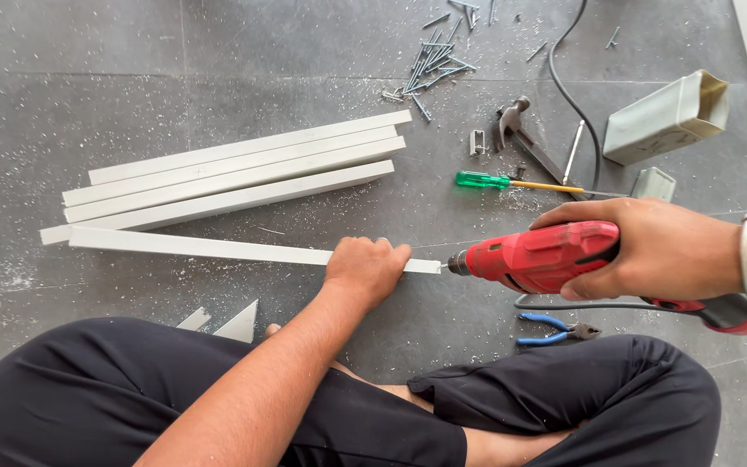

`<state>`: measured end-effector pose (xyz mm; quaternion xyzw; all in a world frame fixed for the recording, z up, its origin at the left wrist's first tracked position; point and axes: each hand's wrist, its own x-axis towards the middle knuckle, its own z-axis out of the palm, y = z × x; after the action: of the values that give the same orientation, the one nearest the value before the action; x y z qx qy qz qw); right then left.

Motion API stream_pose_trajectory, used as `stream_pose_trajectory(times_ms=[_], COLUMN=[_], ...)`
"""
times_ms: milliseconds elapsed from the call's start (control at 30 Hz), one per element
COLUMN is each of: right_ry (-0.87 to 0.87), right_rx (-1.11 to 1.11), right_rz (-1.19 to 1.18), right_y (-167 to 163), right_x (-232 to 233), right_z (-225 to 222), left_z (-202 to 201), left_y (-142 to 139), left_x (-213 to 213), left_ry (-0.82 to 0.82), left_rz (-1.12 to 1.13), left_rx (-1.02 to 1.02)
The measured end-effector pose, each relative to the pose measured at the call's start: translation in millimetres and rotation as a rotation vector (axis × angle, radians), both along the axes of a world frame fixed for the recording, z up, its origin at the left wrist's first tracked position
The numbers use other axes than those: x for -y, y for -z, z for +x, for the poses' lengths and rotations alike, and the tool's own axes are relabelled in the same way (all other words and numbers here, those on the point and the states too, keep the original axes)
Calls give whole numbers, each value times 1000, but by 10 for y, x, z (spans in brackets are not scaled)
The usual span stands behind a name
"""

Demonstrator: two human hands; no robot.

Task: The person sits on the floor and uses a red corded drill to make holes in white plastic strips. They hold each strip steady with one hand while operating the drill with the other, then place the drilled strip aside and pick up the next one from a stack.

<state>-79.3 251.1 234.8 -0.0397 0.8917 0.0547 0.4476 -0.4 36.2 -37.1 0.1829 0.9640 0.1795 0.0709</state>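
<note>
My left hand (365,268) presses down on a long white strip (201,247) lying on the grey floor, gripping it close to its right end. A red electric drill (546,256) is held in my right hand (659,249), and its tip meets the strip's right end. I sit cross-legged in black trousers just behind the strip. A silver bangle circles my right wrist.
Several more white strips (235,177) lie stacked beyond. Loose nails (432,62), a hammer (516,125), a green-handled screwdriver (512,182), blue pliers (551,329), a black cable (568,86) and a hollow grey offcut (667,117) lie to the right. White shavings dust the floor.
</note>
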Motion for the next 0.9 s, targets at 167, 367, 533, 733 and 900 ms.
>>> stream_pose_trajectory(times_ms=[167, 367, 533, 733, 900], right_ry=[-112, -147, -265, -425, -429], right_rx=[-65, -47, -84, -168, -154], right_rz=[-49, 44, 82, -51, -46], right_y=[-29, -59, -39, 11, 61], right_x=[89, 142, 71, -119, -220], right_z=[31, 95, 198, 326, 280], left_z=[8, 1, -12, 7, 2], left_y=[-13, -154, -185, -142, -113], left_x=[-4, -12, -12, -24, -23], left_ry=[6, 18, 22, 24, 21], left_rz=[23, -30, -43, -30, -29], left_rx=[21, 75, 83, 53, 35])
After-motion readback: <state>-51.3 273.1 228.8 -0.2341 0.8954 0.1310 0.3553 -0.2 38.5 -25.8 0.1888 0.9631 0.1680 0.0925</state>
